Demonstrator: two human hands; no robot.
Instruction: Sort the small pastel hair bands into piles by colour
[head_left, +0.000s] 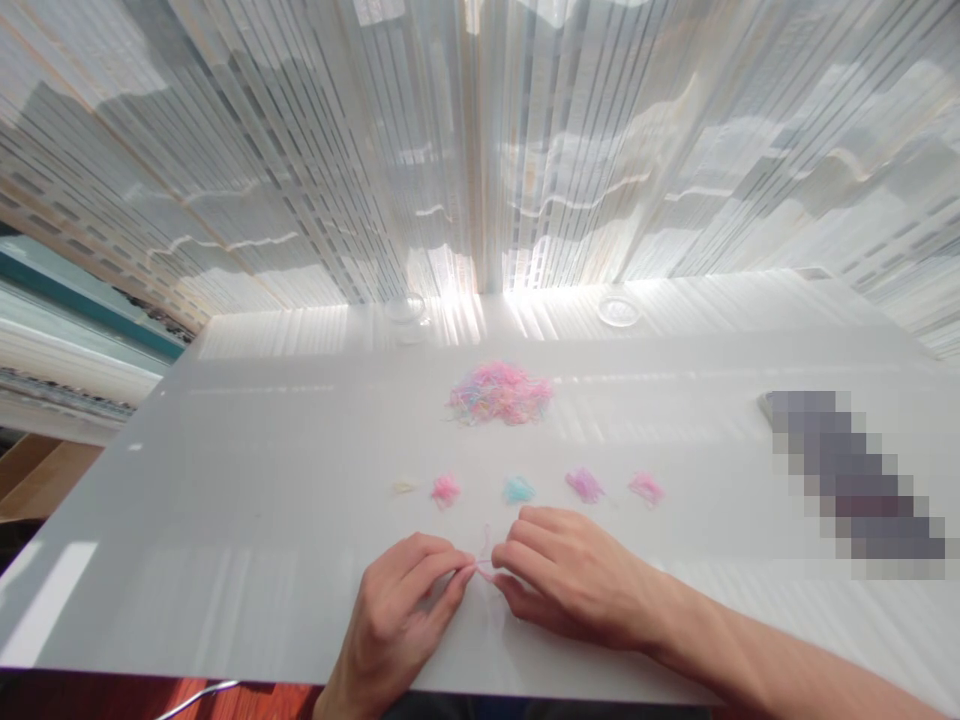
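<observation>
Near the front edge of the white table, my left hand (409, 605) pinches thin pink strands (483, 566) between thumb and forefinger. The strands run across a short gap to the fingertips of my right hand (574, 575), which is closed with its fingers curled and grips their other end. Just beyond my hands lies a row of small shredded-strand piles: a few pale yellow strands (403, 488), a bright pink pile (445, 490), a turquoise pile (519, 489), a purple pile (584, 485) and a light pink pile (646, 488). Farther back sits a larger mixed-colour heap of strands (501, 393).
The white table (262, 450) ends at a sheer striped curtain (480, 150). A clear round dish (619, 312) and another clear round object (409, 308) stand at the back. A pixelated dark object (855, 480) lies at right. A cardboard box (49, 475) is off the left edge.
</observation>
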